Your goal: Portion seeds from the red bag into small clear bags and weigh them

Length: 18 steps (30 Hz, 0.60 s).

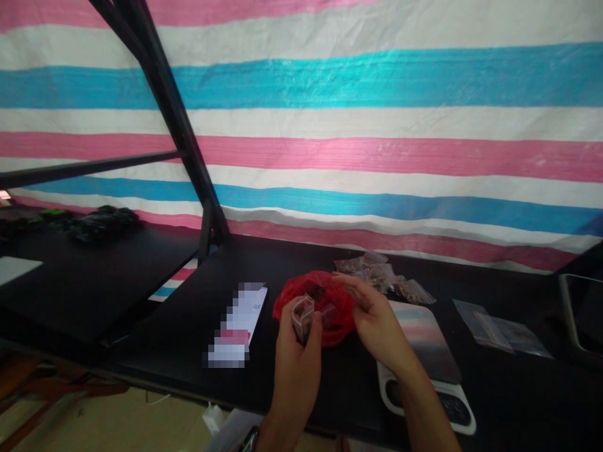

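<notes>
My left hand is closed around a small clear plastic bag, its mouth facing up between thumb and fingers. Right behind it, a red plastic bag lies spread open on the black table, with dark small contents that I cannot make out. My right hand is at the red bag's right side, fingers stretched out over its rim; whether they touch it is unclear. Under my right forearm sits a white digital scale with a shiny metal plate, partly covered by the arm.
Several filled clear bags lie behind the scale. Flat clear zip bags are to its right, near a grey-framed object at the edge. A white printed sheet lies left. A black metal frame rises before the striped tarp.
</notes>
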### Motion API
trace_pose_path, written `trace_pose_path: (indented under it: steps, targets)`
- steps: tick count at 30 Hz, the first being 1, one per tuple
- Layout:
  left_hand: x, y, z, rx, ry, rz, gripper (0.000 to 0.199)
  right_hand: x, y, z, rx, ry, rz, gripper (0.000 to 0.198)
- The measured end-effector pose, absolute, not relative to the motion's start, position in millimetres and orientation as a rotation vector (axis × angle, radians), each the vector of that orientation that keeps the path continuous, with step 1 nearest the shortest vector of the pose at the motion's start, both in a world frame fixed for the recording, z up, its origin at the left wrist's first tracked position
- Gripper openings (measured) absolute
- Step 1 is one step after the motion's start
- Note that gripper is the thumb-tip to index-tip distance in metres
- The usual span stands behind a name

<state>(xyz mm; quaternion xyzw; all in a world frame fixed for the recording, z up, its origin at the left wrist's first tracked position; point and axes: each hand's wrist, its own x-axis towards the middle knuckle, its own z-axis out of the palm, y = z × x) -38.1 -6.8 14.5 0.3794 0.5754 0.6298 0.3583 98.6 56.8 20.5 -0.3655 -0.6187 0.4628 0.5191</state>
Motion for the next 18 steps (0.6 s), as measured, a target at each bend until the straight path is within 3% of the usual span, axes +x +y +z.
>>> trace_pose_path:
  steps: [3,9,18]
  targets:
    - [-44,-3,15,0.966,1.496,1.664,0.03,90,53,17,-0.983,-1.629,1.043,0.054]
    - [-48,-2,13,0.962,1.536,1.622,0.029,73,47,5,-1.424,-1.991,0.62,0.022]
    - [-73,8,1,1.193,1.769,1.62,0.026,67,58,6,-1.526,-1.875,0.37,0.025]
